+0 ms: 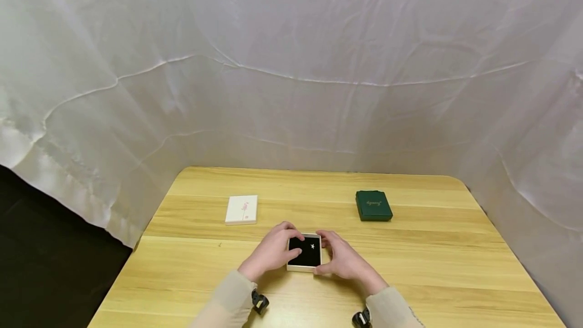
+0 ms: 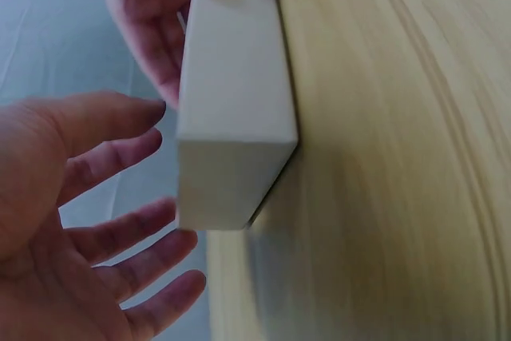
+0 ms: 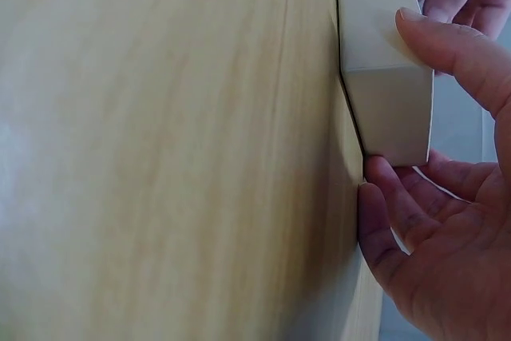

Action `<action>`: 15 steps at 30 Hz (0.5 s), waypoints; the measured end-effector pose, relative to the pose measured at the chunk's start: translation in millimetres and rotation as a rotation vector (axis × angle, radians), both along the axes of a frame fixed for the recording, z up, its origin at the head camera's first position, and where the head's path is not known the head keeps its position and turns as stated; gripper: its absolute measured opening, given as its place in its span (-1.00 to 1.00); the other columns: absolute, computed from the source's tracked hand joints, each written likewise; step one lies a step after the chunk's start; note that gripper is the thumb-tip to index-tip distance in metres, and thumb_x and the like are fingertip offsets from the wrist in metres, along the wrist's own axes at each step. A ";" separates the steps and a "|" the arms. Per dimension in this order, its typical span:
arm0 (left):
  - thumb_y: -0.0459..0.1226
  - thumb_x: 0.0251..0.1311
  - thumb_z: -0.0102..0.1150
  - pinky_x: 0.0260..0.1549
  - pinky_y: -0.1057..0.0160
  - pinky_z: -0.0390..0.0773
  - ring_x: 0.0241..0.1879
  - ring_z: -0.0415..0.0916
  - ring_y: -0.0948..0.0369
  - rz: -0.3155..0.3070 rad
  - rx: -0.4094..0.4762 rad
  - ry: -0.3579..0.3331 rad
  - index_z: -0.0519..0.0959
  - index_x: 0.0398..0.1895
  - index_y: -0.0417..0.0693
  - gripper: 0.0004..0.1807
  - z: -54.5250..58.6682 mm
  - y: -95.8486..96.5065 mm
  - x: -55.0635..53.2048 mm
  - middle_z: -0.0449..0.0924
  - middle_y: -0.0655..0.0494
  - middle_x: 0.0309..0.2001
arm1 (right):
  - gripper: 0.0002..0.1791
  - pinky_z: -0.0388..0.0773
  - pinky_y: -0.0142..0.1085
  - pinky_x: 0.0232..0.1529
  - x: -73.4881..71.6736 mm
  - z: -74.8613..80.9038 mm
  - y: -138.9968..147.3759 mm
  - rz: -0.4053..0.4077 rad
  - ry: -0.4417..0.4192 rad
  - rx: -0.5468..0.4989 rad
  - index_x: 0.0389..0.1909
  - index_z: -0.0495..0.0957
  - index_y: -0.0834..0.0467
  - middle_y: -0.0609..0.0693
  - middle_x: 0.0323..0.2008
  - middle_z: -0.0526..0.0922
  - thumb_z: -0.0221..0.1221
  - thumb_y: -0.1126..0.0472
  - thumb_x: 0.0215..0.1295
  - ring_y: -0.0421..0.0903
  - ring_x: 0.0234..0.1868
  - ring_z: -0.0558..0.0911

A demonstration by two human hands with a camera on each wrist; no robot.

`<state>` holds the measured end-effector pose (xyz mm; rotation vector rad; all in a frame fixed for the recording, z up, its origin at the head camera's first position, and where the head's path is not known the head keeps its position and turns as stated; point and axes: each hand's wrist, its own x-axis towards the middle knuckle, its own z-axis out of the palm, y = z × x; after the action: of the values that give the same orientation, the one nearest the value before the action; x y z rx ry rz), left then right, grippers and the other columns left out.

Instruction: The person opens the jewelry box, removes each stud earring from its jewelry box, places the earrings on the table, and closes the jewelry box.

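Observation:
A shallow white jewelry box lies without a lid near the front of the table, between the two hands. Its black insert carries a small, shiny star-like piece. My right hand holds the box at its right side, thumb on the near wall and fingers at the far corner. From the left, my left hand reaches over the box, thumb and fingers apart above the insert. In the left wrist view, that hand's fingers are spread beside the box wall.
A flat white lid-like piece with a pink flower print lies at the back left of the wooden table. At the back right is a dark green box with gold lettering. Pale curtains surround the table's back and sides.

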<state>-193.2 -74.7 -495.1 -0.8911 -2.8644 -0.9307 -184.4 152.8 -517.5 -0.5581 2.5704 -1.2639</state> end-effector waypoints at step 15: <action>-0.23 0.21 0.31 0.04 0.09 0.48 -0.01 0.47 0.09 -0.008 -0.096 0.026 0.72 -0.05 -0.01 -0.75 -11.8 17.5 -9.1 0.51 0.03 0.00 | 0.00 0.34 0.13 0.16 -0.7 1.1 -0.8 0.004 0.002 0.004 0.35 0.27 0.30 0.15 0.19 0.43 0.55 0.10 -0.13 0.13 0.13 0.47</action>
<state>-202.3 -57.2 -506.9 -0.9154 -2.9071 -0.7825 -185.1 152.0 -516.5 -0.5637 2.5713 -1.2579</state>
